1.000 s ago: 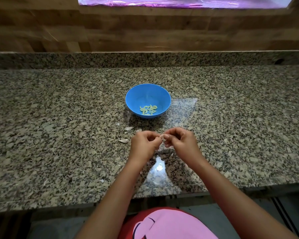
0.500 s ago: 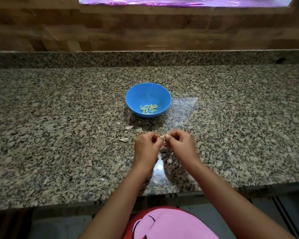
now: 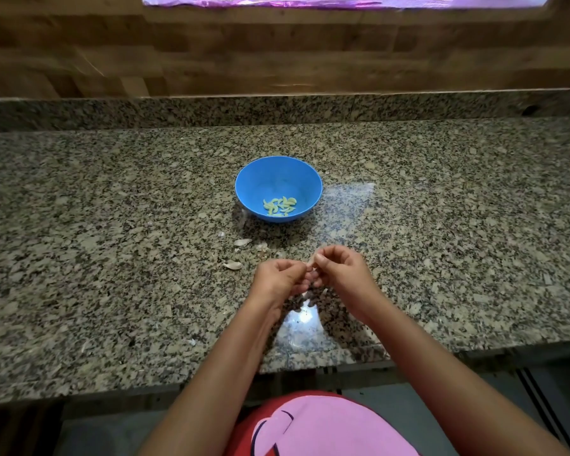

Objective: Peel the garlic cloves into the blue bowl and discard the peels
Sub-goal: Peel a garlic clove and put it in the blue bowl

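Granite surface [image 3: 112, 225], speckled, spans the full width of the view. It is backed by a low granite upstand [image 3: 277, 108] and a wooden wall panel [image 3: 277, 54], and a strip of pink-lit window [image 3: 310, 0] shows at the top edge.

Both hands are held together just above the surface, near its front edge. On the left hand [image 3: 278, 279] the fingers are curled, the tips pinching a small pale garlic clove [image 3: 311, 263]. On the right hand [image 3: 343, 268] the fingers are curled likewise, pinching the same clove from the opposite side. The clove is largely hidden by the fingers, so whether skin remains on it cannot be told.

The blue bowl [image 3: 270, 176] stands upright beyond the hands, apart from them and a little toward the left hand's side. A small cluster of peeled cloves [image 3: 279, 206], pale yellow-green, lies on its floor at the side nearer the hands.

Pale garlic pieces lie on the surface between the bowl and the left hand: one just beyond and left of that hand [image 3: 232, 265], one nearer the bowl [image 3: 242, 242], and a smaller one beside it [image 3: 261, 246]. Whether they are whole cloves or peels cannot be told.

A pink and red garment [image 3: 326, 429] shows below the forearms
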